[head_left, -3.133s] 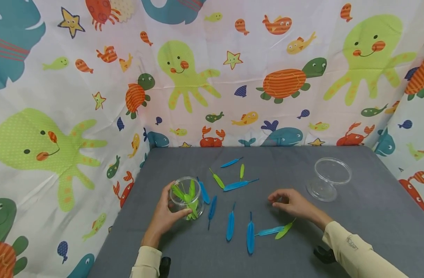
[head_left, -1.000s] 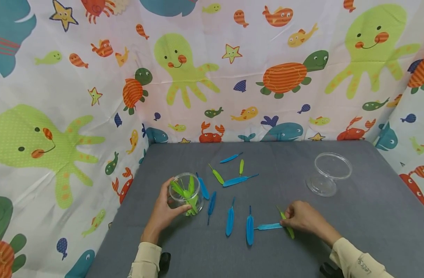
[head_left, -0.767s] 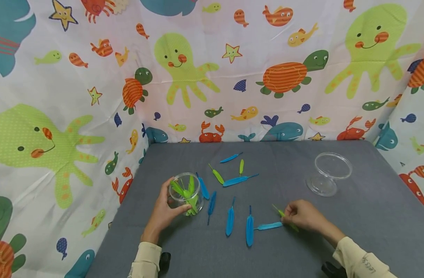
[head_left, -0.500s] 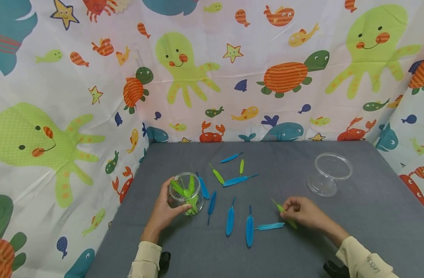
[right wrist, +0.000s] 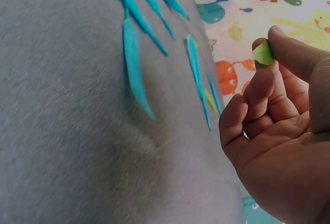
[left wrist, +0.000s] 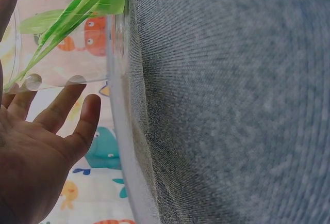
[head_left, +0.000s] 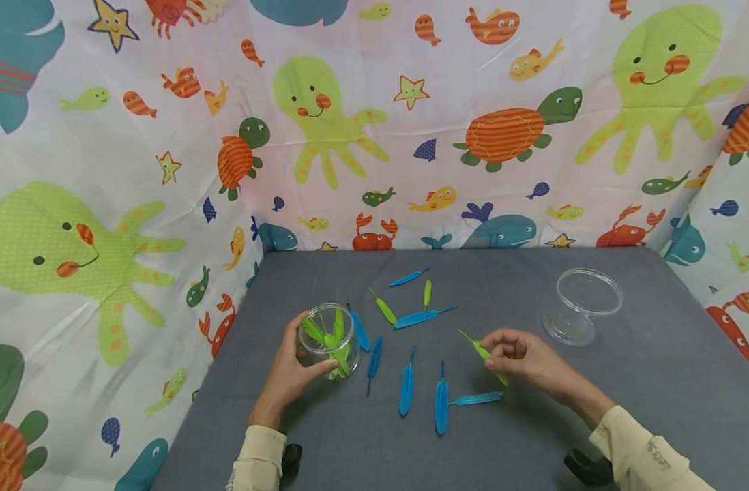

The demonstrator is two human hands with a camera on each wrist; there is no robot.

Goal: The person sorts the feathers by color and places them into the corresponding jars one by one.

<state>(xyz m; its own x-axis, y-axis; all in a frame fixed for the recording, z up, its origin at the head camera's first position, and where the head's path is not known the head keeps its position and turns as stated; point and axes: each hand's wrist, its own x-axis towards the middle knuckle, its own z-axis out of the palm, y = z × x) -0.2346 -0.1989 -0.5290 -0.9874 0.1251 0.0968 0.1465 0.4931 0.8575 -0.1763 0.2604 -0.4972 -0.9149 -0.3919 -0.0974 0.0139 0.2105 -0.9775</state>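
My left hand [head_left: 296, 368] grips a clear round jar [head_left: 313, 351] from its left side, thumb across the front. Several green feathers [head_left: 338, 348] stand inside the jar, and the left wrist view shows green feathers [left wrist: 72, 22] through its wall. Between thumb and forefinger my right hand [head_left: 531, 361] pinches a green feather [head_left: 483, 352], raised above the table with its quill pointing to the far left. In the right wrist view only a bit of that green feather [right wrist: 264, 53] shows at the fingertips. Below it lies a light blue feather [head_left: 477, 399].
Several blue feathers [head_left: 407, 390] lie spread over the grey table [head_left: 595, 402]. Two green feathers [head_left: 383, 308] lie farther back near a blue feather [head_left: 419, 318]. A second clear jar [head_left: 569, 326] stands at the right. Printed fabric walls [head_left: 374, 177] enclose the table's back and sides.
My right hand has taken the green feather from beside the light blue one, turned it and lifted it up and to the left. The left hand keeps its hold on the jar.
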